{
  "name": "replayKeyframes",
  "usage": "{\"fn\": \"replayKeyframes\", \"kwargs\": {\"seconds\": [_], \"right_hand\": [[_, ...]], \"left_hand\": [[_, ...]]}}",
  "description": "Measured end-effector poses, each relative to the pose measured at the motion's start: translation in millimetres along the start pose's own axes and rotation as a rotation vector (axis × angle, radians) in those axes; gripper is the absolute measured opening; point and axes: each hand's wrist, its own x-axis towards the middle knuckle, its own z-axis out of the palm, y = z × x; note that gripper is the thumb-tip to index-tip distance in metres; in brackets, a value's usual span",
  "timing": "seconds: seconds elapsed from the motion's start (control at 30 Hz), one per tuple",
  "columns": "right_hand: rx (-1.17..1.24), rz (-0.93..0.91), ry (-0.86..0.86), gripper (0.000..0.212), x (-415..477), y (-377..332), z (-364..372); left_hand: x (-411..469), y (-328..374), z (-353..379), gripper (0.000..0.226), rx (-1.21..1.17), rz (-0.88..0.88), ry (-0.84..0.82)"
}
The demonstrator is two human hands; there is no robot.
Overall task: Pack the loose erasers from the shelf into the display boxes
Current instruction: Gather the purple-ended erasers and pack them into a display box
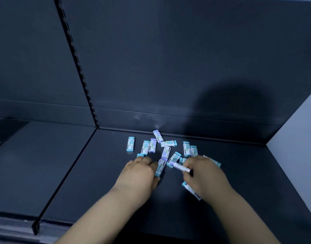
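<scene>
The right hand (pixel 202 175) is pinching a small white eraser with a lilac end (pixel 181 167) between thumb and fingers, holding it just above the others. The left hand (pixel 140 171) is lying knuckles-up, fingers curled, against a white eraser with turquoise ends (pixel 161 167). Whether it is really gripping it I cannot tell, because the fingers are covering the contact. The other loose erasers (pixel 166 150), small white blocks with turquoise or lilac caps, are lying scattered near the back of the dark matte shelf board (pixel 98 182). Some are touching one another, and some are lying partly under the right hand.

I judge that the gathering step is going on and is only beginning, since most pieces are lying loose. The display boxes are not appearing in the view, so the next move is probably asking for a secure handful and for carrying it to wherever the boxes are standing.

Behind, a dark back panel (pixel 168 59) is rising. A slotted black upright (pixel 75 55) is dividing two bays, and a pale grey side wall (pixel 295 134) is closing the right.
</scene>
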Motion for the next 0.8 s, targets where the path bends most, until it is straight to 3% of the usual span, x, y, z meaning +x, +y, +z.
{"fn": "replayKeyframes", "kwargs": {"seconds": [0.1, 0.17, 0.33, 0.4, 0.57, 0.8], "right_hand": [[-0.191, -0.068, 0.015, 0.019, -15, -23, 7], [-0.262, -0.069, 0.026, 0.033, -22, -36, 14], [0.069, -0.074, -0.277, 0.038, -26, -31, 18], [0.184, -0.052, -0.294, 0.040, -14, -17, 10], [0.157, -0.110, -0.104, 0.031, 51, -8, 12], [0.005, -0.235, -0.249, 0.034, 90, -13, 33]], "left_hand": [[1, 4, 6, 0.044, -0.099, 0.037, -0.057], [-1, 6, 11, 0.043, -0.171, 0.049, -0.102], [0, 7, 20, 0.052, -0.244, 0.056, -0.174], [2, 5, 21, 0.060, -0.236, 0.044, -0.187], [2, 6, 23, 0.068, -0.262, 0.020, -0.194], [4, 3, 29, 0.066, -0.274, 0.000, -0.159]]}}
